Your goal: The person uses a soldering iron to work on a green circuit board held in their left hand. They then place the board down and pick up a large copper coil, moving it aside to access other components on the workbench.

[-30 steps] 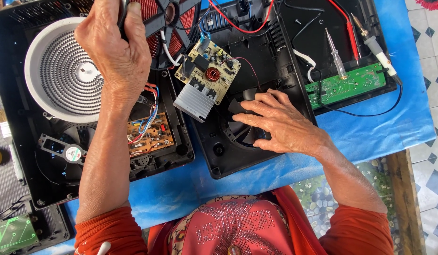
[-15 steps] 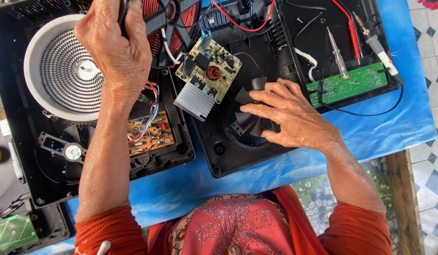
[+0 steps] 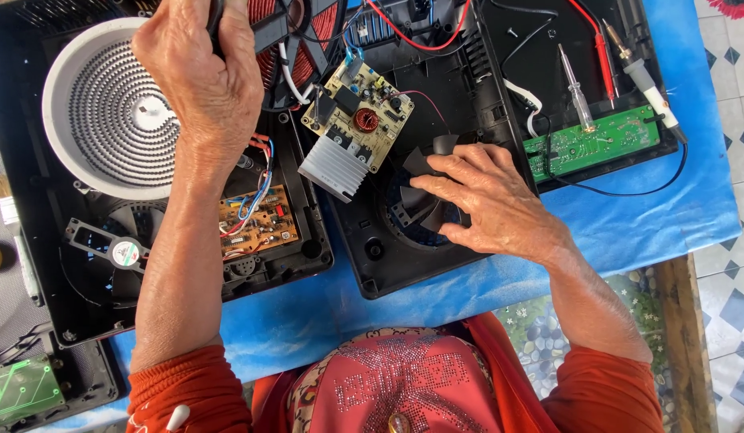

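Observation:
My left hand [image 3: 199,80] is closed around a dark tool handle [image 3: 215,16] over the top of the left cooker base, beside a red copper coil [image 3: 295,40]. The tool's tip is hidden. My right hand [image 3: 492,200] lies flat, fingers spread, on the black fan [image 3: 416,196] in the open black casing [image 3: 388,273] of the middle cooker. A beige circuit board with a silver heat sink [image 3: 352,120] sits tilted between my two hands, joined by wires.
A white ribbed heater disc [image 3: 107,112] and a brown circuit board [image 3: 255,224] sit in the left casing. At the right lie a green board [image 3: 592,148], a clear-handled screwdriver [image 3: 576,100] and a probe [image 3: 644,76]. Blue cloth [image 3: 636,232] covers the table.
My right hand has shifted slightly on the fan, its fingers a little more drawn together. My left hand keeps its grip in the same place.

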